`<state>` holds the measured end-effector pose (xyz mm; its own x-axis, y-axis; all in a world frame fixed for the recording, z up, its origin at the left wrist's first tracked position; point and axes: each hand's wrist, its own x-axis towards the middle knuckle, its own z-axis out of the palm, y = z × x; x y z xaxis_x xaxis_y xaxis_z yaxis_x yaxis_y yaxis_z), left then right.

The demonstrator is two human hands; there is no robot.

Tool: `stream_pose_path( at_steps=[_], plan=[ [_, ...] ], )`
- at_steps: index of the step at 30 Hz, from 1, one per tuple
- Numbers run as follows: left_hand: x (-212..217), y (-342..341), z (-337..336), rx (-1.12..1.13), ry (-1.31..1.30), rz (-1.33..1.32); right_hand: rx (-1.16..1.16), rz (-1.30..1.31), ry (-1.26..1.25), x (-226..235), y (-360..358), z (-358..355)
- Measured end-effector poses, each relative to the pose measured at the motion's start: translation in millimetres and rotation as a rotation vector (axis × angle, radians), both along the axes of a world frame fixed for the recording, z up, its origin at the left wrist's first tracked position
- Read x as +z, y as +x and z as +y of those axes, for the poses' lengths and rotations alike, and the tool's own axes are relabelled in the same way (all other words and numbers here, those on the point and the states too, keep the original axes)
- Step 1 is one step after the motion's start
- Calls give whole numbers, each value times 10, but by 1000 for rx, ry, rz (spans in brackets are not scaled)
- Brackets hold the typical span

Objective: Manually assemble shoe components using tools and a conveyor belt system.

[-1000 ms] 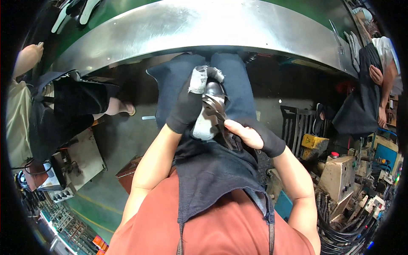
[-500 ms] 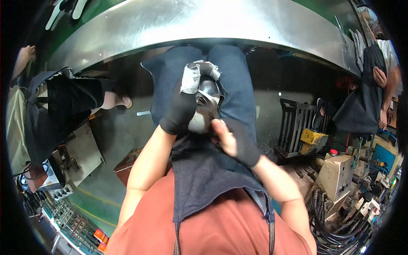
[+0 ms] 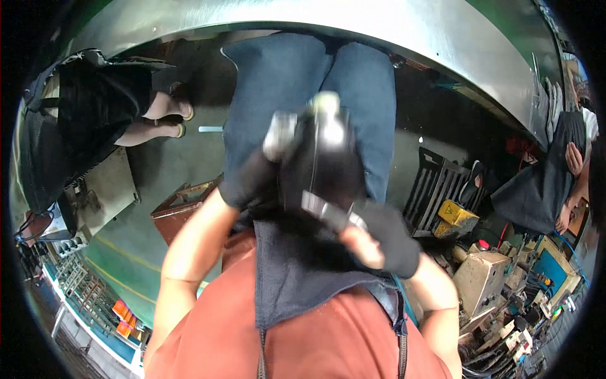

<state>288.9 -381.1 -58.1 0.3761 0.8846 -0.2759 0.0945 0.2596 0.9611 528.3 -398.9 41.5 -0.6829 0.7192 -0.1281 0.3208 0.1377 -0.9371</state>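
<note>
A black shoe-like piece (image 3: 325,167), glossy with a lengthwise seam and a pale end pointing away from me, is held above my lap; it is smeared by motion. My left hand (image 3: 255,167), in a black fingerless glove with white tape on the fingers, closes on its left side. Closer to my body, my right hand (image 3: 382,243), gloved alike, is closed around a tool with a silvery metal end (image 3: 322,207). That end lies at the near edge of the black piece; blur hides the tool's exact kind and whether they touch.
A curved-looking metal bench (image 3: 379,19) runs beyond my knees. At left are a person's legs (image 3: 158,120) and a brown box (image 3: 183,208). A black slatted rack (image 3: 429,189), a yellow block (image 3: 456,218) and machinery (image 3: 483,281) stand at right, with another person's apron (image 3: 536,183) behind.
My right hand has moved right and toward my body, bringing the metal end into sight. The black piece has turned, showing its seamed side. The whole view has shifted slightly.
</note>
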Motion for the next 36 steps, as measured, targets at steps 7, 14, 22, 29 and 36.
stream_pose_path(
  at_steps=[7,14,22,29,36],
  plan=[
    [-229,416,502,238,295,558,-456,-39,-953,-420,-5,1007],
    [-461,411,93,316,515,425,-268,-114,-633,-465,311,1187],
    [-250,453,93,354,74,170,125,-830,214,-362,15,983],
    [-666,517,483,155,211,299,86,-435,-857,-345,422,1233],
    [-459,361,609,117,97,470,104,-497,144,354,55,1379]
  ],
)
